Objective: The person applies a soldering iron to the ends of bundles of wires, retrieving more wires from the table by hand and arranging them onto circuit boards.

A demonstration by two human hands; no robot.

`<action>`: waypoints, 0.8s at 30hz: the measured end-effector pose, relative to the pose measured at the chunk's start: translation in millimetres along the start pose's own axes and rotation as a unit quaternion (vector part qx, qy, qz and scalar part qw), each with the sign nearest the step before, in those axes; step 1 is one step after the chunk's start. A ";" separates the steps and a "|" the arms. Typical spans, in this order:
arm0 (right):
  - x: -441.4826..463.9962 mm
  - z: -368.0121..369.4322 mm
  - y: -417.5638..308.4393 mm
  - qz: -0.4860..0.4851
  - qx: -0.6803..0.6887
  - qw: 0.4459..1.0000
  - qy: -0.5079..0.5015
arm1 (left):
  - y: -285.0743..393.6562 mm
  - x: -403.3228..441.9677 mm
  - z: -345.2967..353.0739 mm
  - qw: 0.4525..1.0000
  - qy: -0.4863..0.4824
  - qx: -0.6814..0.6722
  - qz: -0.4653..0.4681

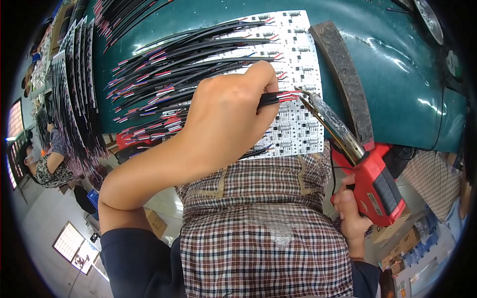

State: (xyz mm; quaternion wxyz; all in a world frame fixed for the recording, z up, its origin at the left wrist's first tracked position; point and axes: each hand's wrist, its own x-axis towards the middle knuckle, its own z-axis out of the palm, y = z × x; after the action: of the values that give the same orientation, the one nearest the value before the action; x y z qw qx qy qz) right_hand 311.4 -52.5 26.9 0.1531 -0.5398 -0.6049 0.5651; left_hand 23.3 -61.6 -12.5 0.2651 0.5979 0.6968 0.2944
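My left hand [231,107] is closed around a black-sleeved cable [270,99] above the white circuit board panel [309,64]. Red-sheathed wire ends [289,96] stick out of the cable toward the board's right side. Low on the right, my right hand [350,206] grips the handle of a red and black soldering gun [380,191]. The gun's metal barrel slants up to the left, and its tip lies right at the wire ends; whether it touches them I cannot tell. Several black cables [198,42] with stripped red, white and blue ends lie in rows across the panel.
A dark, worn bar [345,79] lies along the panel's right edge on the green tabletop [382,59]. More cables [119,20] lie at the top left. Wired panels [74,84] stand in a row at the left, with another person [52,159] beyond them. A metal dish [428,20] sits top right.
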 end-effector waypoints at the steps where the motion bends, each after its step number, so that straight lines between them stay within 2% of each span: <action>1: -0.2 -0.8 1.0 0.001 0.000 1.000 0.000 | 0.0 -0.1 0.2 1.000 0.004 0.008 0.002; 9: 1.4 -4.3 6.7 -0.004 -0.056 0.998 -0.031 | -1.6 -1.2 2.5 1.000 0.007 0.017 -0.001; 16: 3.0 0.0 1.5 0.002 -0.017 0.999 -0.032 | -1.1 -1.9 2.1 0.999 0.006 0.032 0.002; 19: -0.2 1.6 4.0 -0.035 -0.003 0.999 -0.001 | -1.0 -1.3 2.6 1.000 0.008 0.030 0.001; 21: -3.2 0.5 -0.3 0.016 -0.011 1.000 0.011 | -1.2 -1.4 2.6 0.999 0.008 0.035 0.001; 24: -6.4 -1.2 4.9 0.019 -0.033 0.999 0.005 | -0.1 1.3 0.0 1.000 0.003 0.029 -0.010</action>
State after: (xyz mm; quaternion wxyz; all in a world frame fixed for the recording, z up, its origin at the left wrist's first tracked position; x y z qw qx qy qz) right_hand 317.0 -58.3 25.8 0.1273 -0.5584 -0.6126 0.5448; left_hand 23.0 -60.3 -12.6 0.2488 0.5975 0.7117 0.2730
